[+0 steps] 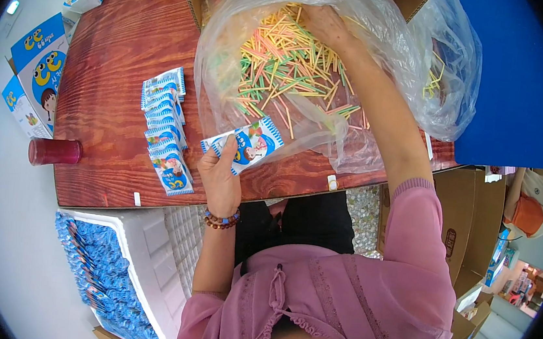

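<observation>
My left hand (221, 181), with a beaded bracelet at the wrist, pinches a small blue-and-white packet (255, 146) above the near edge of the table. Beyond it, a clear plastic bag (220, 60) lies spread open, full of thin sticks (288, 60) in yellow, pink and green. My right hand (326, 28) reaches into the far side of this heap; its fingertips are hidden among the sticks, so their grip does not show. Left of the bag, several similar packets (169, 135) overlap in a row on the table.
The reddish wooden table (113, 82) holds a red cup (55, 152) at its left edge. Below stands a white foam box (151, 266) filled with blue packets (111, 275). Cardboard boxes (469, 221) stand at the right, a printed blue-and-white box (39, 72) at the left.
</observation>
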`<move>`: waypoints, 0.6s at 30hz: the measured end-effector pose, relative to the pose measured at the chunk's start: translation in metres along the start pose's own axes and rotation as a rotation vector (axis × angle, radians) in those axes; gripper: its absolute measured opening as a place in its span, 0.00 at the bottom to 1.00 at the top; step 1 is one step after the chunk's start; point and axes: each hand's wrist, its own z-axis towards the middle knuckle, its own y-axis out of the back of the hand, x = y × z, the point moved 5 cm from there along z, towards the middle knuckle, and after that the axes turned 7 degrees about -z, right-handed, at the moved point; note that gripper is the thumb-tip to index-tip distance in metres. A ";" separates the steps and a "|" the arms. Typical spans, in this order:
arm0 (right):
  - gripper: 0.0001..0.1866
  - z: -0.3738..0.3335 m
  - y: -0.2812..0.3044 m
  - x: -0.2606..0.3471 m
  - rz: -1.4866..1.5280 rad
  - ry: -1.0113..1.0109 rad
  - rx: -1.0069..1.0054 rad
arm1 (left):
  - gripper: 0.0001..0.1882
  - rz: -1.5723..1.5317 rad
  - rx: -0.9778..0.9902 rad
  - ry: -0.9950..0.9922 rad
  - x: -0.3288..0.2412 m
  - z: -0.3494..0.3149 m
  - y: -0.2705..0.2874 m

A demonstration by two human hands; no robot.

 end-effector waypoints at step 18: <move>0.13 -0.086 0.041 0.029 0.888 -0.422 -0.038 | 0.06 -0.042 0.009 0.018 -0.002 -0.009 0.000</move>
